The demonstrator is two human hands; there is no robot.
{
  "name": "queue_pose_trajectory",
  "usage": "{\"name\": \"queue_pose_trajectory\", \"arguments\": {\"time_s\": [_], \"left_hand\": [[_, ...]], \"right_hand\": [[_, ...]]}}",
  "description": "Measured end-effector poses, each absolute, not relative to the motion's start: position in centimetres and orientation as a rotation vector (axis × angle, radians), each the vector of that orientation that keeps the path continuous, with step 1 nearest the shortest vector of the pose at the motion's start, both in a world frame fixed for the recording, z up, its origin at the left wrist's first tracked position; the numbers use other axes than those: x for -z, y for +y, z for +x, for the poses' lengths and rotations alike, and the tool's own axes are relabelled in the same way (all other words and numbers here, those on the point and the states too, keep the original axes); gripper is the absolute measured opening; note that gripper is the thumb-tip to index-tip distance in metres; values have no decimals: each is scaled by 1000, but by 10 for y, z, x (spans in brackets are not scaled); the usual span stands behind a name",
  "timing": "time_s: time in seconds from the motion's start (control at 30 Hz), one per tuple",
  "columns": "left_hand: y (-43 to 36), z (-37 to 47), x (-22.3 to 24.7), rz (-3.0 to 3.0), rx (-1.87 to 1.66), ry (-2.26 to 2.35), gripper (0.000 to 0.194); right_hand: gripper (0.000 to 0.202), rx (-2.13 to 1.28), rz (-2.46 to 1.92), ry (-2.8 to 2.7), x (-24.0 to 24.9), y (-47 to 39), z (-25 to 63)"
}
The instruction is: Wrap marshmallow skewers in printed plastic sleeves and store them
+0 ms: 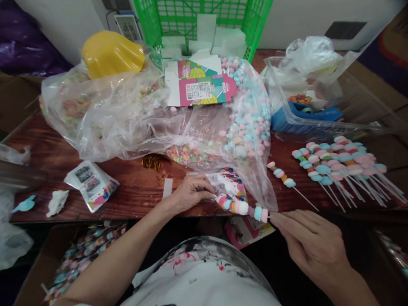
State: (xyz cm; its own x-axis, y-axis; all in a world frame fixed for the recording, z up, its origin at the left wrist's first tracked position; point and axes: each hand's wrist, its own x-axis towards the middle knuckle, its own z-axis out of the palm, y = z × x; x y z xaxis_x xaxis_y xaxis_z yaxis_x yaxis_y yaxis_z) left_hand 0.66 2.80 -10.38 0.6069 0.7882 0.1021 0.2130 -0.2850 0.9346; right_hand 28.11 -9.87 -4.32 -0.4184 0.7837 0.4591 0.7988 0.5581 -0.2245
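Between my hands is a skewer of pink, white, blue and yellow marshmallows (261, 215), held level at the table's front edge. My right hand (310, 239) is closed around its stick end. The skewer's far part lies in or against the printed mouth of a clear plastic bag (219, 200). My left hand (194, 193) pinches that bag at its near edge. Under and beyond it lie more printed bags (228, 178). A single marshmallow skewer (281, 176) rests on the table to the right, beside a pile of skewers (340, 162) with white sticks.
Large clear bags of pink and blue marshmallows (248, 114) and ring-shaped candy (73, 106) fill the middle, with printed cartons (201, 90) on top. Behind stands a green crate (202, 1). A clear plastic tub (356, 109) is at right. A stack of printed bags (92, 185) lies left.
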Motion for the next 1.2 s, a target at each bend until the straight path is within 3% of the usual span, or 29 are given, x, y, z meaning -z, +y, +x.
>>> {"name": "queue_pose_trajectory", "arguments": {"time_s": [0.27, 0.53, 0.7, 0.97, 1.2], "left_hand": [[23, 6, 112, 1903, -806, 783, 14], [18, 10, 91, 2319, -950, 679, 8], [17, 14, 83, 2394, -779, 616, 37], [9, 17, 73, 2411, -440, 700, 28], [-5, 28, 64, 2260, -271, 805, 43]], "right_hand": [[33, 261, -1368, -2301, 47, -97, 265], [37, 107, -1298, -2228, 51, -96, 268], [37, 69, -1217, -2158, 46, -95, 264], [30, 249, -1165, -2287, 33, -86, 267], [22, 490, -876, -2571, 1, -67, 260]]}}
